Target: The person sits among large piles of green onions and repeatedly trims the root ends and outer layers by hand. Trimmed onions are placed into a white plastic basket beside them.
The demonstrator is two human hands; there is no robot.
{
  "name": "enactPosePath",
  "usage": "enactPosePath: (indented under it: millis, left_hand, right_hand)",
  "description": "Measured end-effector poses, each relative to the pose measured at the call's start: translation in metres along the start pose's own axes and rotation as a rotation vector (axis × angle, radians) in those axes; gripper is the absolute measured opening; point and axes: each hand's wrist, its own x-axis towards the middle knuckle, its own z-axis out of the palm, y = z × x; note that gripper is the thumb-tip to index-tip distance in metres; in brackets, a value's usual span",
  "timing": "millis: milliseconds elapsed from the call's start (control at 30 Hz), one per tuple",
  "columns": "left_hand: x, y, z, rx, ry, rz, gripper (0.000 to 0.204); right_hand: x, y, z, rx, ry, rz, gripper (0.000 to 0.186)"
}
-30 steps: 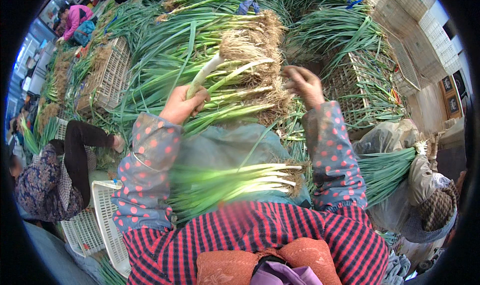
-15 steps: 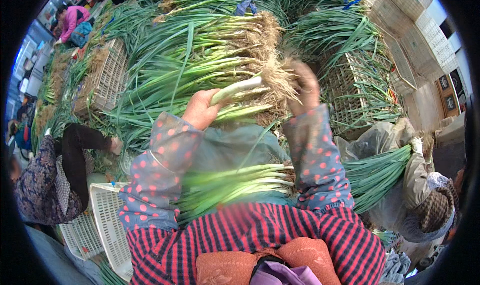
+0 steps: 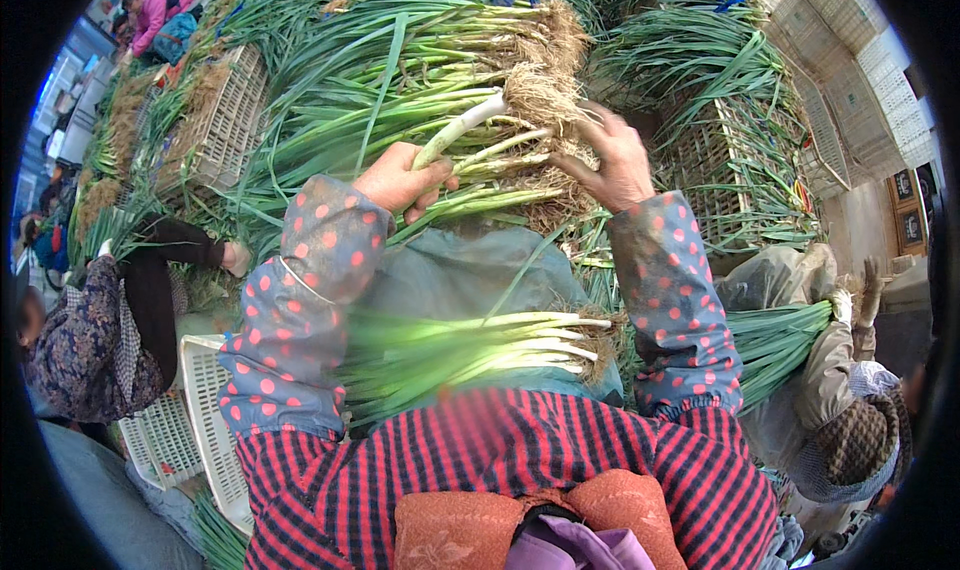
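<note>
My left hand (image 3: pixel 407 182) is closed around the white-green stalk of a thick green onion (image 3: pixel 465 130), its hairy roots pointing right. My right hand (image 3: pixel 613 162) is beside those roots, thumb and fingers apart, its fingertips partly hidden by the root strands; whether they touch them I cannot tell. Beneath both hands lies a large heap of unsorted green onions (image 3: pixel 440 90) with brown, earthy roots at its right end. Closer to me, a smaller bunch of pale green onions (image 3: pixel 500 345) rests on the dark green sheet (image 3: pixel 470 270) over my lap.
White plastic crates (image 3: pixel 218 420) stand at my near left. More crates (image 3: pixel 235 105) hold green onions at the far left, and another heap covers a crate (image 3: pixel 715 160) at the right. Co-workers sit on both sides; the right one holds a green bunch (image 3: pixel 785 345).
My right hand has come down a little from behind the roots, with its fingers spread wider. The held green onion is tilted more steeply, its root end raised, and my left hand sits slightly lower left.
</note>
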Motion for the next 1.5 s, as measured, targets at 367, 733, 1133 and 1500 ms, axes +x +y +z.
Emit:
enactPosePath:
  millis: [367, 733, 1133, 1500]
  left_hand:
    - [0.003, 0.003, 0.012, -0.093, -0.187, 0.066, 0.025]
    - [0.020, -0.005, 0.031, 0.077, -0.075, 0.064, 0.018]
    - [-0.021, -0.031, -0.028, -0.144, 0.279, 0.171, 0.019]
    - [-0.028, -0.036, -0.048, 0.159, 0.644, 0.345, 0.024]
  right_hand:
    - [-0.008, 0.050, 0.047, 1.749, 0.601, 1.034, 0.025]
    - [-0.010, -0.050, 0.051, -0.247, -0.119, -0.089, 0.038]
    - [-0.035, 0.051, 0.054, -0.167, -0.151, 0.191, 0.021]
    - [0.010, 0.007, 0.069, 0.328, -0.302, 0.171, 0.028]
